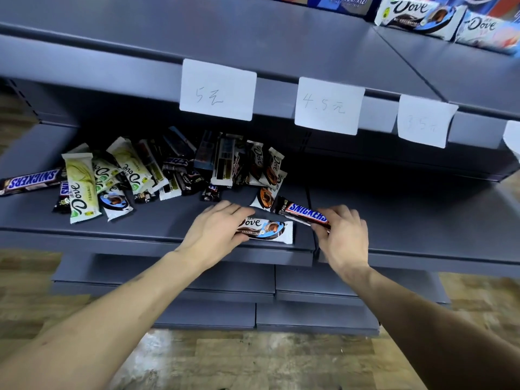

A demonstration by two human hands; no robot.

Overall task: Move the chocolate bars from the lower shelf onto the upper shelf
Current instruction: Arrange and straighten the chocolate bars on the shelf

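A heap of Dove and Snickers bars lies on the grey lower shelf, mostly at the left and back. Near the front edge my left hand grips the left end of a white Dove bar lying flat. To its right my right hand pinches the right end of a brown Snickers bar, tilted up off the shelf. Another Dove bar lies just behind them. Two Dove bars sit on the upper shelf at the top right.
Three paper price tags hang from the upper shelf's front lip, above the heap. A blue carton stands at the back of the upper shelf. More grey shelves step out below, over a wooden floor.
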